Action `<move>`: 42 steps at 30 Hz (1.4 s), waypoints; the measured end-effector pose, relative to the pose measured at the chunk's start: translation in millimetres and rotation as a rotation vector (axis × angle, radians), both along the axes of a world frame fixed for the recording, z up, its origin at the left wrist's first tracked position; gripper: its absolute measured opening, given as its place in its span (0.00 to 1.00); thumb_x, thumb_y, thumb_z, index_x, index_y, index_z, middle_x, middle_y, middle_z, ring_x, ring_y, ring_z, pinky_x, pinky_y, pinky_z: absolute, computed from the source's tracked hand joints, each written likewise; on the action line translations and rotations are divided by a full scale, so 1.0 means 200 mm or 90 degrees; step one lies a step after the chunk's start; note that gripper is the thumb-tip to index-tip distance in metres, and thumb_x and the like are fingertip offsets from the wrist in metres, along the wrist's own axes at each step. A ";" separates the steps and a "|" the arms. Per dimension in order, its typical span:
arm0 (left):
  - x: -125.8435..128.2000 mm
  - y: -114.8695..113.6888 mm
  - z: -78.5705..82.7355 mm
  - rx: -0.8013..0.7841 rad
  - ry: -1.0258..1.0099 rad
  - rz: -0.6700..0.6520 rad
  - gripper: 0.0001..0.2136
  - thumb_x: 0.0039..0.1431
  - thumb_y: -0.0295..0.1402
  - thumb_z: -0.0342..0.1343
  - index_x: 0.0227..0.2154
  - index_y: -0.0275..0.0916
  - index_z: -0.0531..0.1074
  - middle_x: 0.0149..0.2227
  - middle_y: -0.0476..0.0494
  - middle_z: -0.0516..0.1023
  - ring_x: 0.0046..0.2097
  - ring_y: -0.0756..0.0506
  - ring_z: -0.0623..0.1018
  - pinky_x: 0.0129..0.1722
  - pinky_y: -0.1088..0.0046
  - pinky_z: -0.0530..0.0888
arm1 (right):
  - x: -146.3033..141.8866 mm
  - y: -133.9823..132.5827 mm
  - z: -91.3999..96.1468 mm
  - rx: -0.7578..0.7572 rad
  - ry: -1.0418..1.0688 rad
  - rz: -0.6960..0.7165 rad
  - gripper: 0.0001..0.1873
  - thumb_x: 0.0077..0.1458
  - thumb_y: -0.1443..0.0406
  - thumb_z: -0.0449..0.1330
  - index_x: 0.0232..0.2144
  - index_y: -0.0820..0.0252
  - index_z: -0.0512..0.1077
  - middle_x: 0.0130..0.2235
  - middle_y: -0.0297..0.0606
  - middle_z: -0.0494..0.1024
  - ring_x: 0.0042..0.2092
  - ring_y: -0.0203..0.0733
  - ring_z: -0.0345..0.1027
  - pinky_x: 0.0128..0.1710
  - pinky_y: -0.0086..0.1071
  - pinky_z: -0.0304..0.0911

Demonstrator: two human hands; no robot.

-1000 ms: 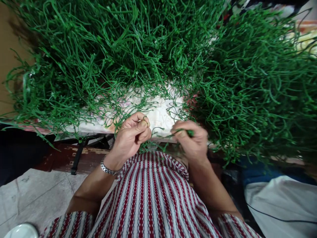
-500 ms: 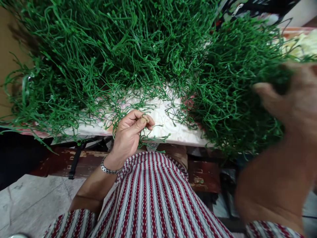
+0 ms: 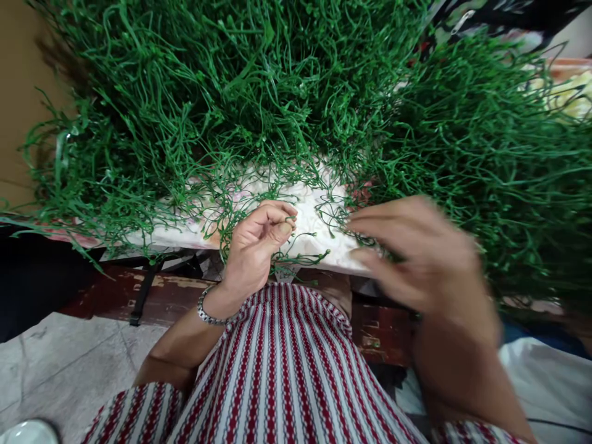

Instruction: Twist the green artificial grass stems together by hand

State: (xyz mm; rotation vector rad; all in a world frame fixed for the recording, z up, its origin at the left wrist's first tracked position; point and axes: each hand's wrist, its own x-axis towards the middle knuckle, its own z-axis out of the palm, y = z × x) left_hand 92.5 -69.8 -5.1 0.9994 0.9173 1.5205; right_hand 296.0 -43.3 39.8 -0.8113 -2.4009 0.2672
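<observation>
My left hand (image 3: 256,246) is closed in a pinch just above the table's front edge. Its thumb and fingertips grip the end of a thin green plastic stem (image 3: 303,257), whose thin strands show below the fingers. My right hand (image 3: 416,259) is smeared by motion, to the right of the left one. Its thumb and fingers are spread apart, and no held thing shows between them. Loose green plastic stems (image 3: 330,213) lie on the flowered tablecloth (image 3: 303,206) between the hands.
A big heap of green plastic stems (image 3: 222,80) covers the back and left of the table, with another pile (image 3: 462,142) on the right. A cardboard surface (image 3: 18,111) stands at far left. Below are a worn dark red bench (image 3: 180,293) and a white round object (image 3: 30,431).
My right hand has swung from the right-hand pile inward and nearer, toward my left hand. The left hand keeps its pinch. The view has shifted slightly.
</observation>
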 end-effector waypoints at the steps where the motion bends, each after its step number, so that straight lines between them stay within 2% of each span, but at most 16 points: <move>1: 0.00 0.00 0.00 0.007 0.012 0.005 0.03 0.52 0.29 0.57 0.25 0.38 0.71 0.35 0.46 0.70 0.41 0.48 0.70 0.45 0.71 0.66 | -0.08 -0.02 -0.05 -0.015 -0.005 0.047 0.14 0.54 0.60 0.58 0.42 0.61 0.70 0.41 0.42 0.73 0.43 0.44 0.65 0.44 0.41 0.62; 2: 0.01 0.00 0.00 0.016 0.027 0.011 0.02 0.52 0.29 0.57 0.25 0.38 0.71 0.35 0.46 0.69 0.42 0.48 0.70 0.46 0.71 0.66 | -0.16 -0.04 -0.11 -0.039 -0.011 0.085 0.16 0.55 0.59 0.57 0.43 0.63 0.70 0.41 0.43 0.73 0.44 0.44 0.64 0.44 0.41 0.62; 4: 0.01 0.00 0.00 0.037 0.057 0.026 0.02 0.52 0.28 0.57 0.25 0.38 0.71 0.35 0.46 0.69 0.44 0.48 0.69 0.47 0.72 0.65 | -0.27 -0.05 -0.22 -0.073 0.027 0.108 0.15 0.56 0.59 0.56 0.40 0.64 0.71 0.41 0.44 0.72 0.43 0.43 0.63 0.43 0.40 0.62; 6: 0.00 -0.01 0.00 0.059 0.086 0.038 0.03 0.53 0.28 0.56 0.26 0.38 0.71 0.35 0.46 0.69 0.43 0.48 0.69 0.46 0.72 0.65 | -0.32 -0.05 -0.30 -0.097 0.093 0.101 0.12 0.56 0.60 0.56 0.36 0.64 0.71 0.38 0.44 0.72 0.41 0.42 0.63 0.42 0.40 0.62; 8: -0.02 -0.03 0.02 0.062 0.125 0.026 0.02 0.54 0.29 0.55 0.27 0.38 0.70 0.33 0.47 0.69 0.40 0.49 0.70 0.43 0.73 0.67 | -0.32 -0.05 -0.33 -0.113 0.153 0.089 0.10 0.55 0.61 0.57 0.33 0.63 0.71 0.36 0.42 0.72 0.40 0.41 0.63 0.42 0.39 0.62; 10: -0.04 -0.06 0.04 0.034 0.182 -0.010 0.02 0.55 0.29 0.54 0.32 0.39 0.70 0.33 0.47 0.70 0.38 0.49 0.71 0.41 0.74 0.68 | -0.30 -0.05 -0.33 -0.114 0.187 0.077 0.07 0.54 0.63 0.58 0.33 0.62 0.70 0.34 0.40 0.73 0.40 0.42 0.64 0.41 0.38 0.62; 14: -0.07 -0.12 0.07 -0.018 0.370 -0.097 0.10 0.55 0.26 0.52 0.41 0.39 0.68 0.37 0.46 0.73 0.40 0.48 0.72 0.41 0.74 0.68 | -0.25 -0.06 -0.31 -0.082 0.185 0.043 0.05 0.53 0.65 0.58 0.34 0.62 0.70 0.32 0.40 0.74 0.39 0.42 0.66 0.39 0.38 0.62; 16: -0.08 -0.13 0.06 -0.006 0.474 -0.116 0.09 0.54 0.25 0.52 0.38 0.39 0.69 0.37 0.46 0.73 0.40 0.48 0.72 0.40 0.74 0.68 | -0.24 -0.07 -0.31 -0.063 0.172 0.028 0.05 0.53 0.65 0.58 0.33 0.62 0.70 0.32 0.40 0.74 0.38 0.42 0.66 0.39 0.38 0.61; 19: -0.08 -0.12 0.04 0.022 0.567 -0.111 0.04 0.53 0.24 0.51 0.31 0.37 0.68 0.31 0.49 0.72 0.34 0.50 0.71 0.35 0.74 0.67 | -0.23 -0.07 -0.31 -0.055 0.160 0.024 0.04 0.54 0.66 0.58 0.30 0.62 0.68 0.30 0.40 0.74 0.36 0.41 0.66 0.38 0.38 0.60; 23: -0.06 -0.10 0.03 0.054 0.598 -0.091 0.05 0.52 0.22 0.49 0.25 0.37 0.65 0.25 0.51 0.66 0.29 0.51 0.67 0.30 0.75 0.64 | -0.22 -0.07 -0.32 -0.156 0.151 0.060 0.05 0.56 0.65 0.55 0.31 0.62 0.67 0.30 0.39 0.73 0.35 0.39 0.65 0.38 0.36 0.60; 26: -0.05 -0.09 0.02 0.060 0.620 -0.087 0.05 0.52 0.23 0.49 0.24 0.37 0.64 0.24 0.52 0.64 0.27 0.52 0.66 0.28 0.76 0.62 | -0.20 -0.06 -0.32 -0.253 0.158 0.073 0.09 0.57 0.61 0.55 0.32 0.62 0.67 0.30 0.38 0.71 0.34 0.38 0.64 0.36 0.34 0.60; 28: -0.04 -0.09 0.02 0.066 0.632 -0.096 0.05 0.52 0.23 0.49 0.24 0.37 0.63 0.25 0.51 0.64 0.28 0.52 0.66 0.29 0.76 0.62 | -0.20 -0.06 -0.32 -0.283 0.176 0.075 0.09 0.57 0.60 0.54 0.31 0.62 0.67 0.29 0.38 0.70 0.33 0.37 0.63 0.35 0.32 0.60; 34: -0.05 -0.09 0.01 0.069 0.633 -0.148 0.03 0.54 0.25 0.48 0.27 0.38 0.65 0.25 0.51 0.67 0.28 0.52 0.67 0.29 0.77 0.63 | -0.19 -0.06 -0.34 -0.273 0.192 0.071 0.09 0.57 0.62 0.55 0.29 0.62 0.66 0.28 0.37 0.70 0.32 0.37 0.63 0.34 0.32 0.60; 37: -0.06 -0.10 0.01 0.070 0.648 -0.165 0.04 0.54 0.24 0.48 0.27 0.38 0.65 0.25 0.51 0.68 0.28 0.52 0.68 0.29 0.77 0.63 | -0.19 -0.06 -0.35 -0.247 0.193 0.101 0.09 0.57 0.63 0.55 0.27 0.62 0.66 0.27 0.37 0.71 0.33 0.37 0.64 0.36 0.32 0.60; 42: -0.07 -0.10 0.01 0.034 0.649 -0.209 0.04 0.53 0.23 0.47 0.27 0.37 0.64 0.24 0.52 0.67 0.27 0.52 0.67 0.28 0.77 0.62 | -0.19 -0.05 -0.35 -0.203 0.159 0.137 0.07 0.58 0.66 0.52 0.28 0.63 0.65 0.30 0.39 0.71 0.35 0.38 0.65 0.37 0.33 0.60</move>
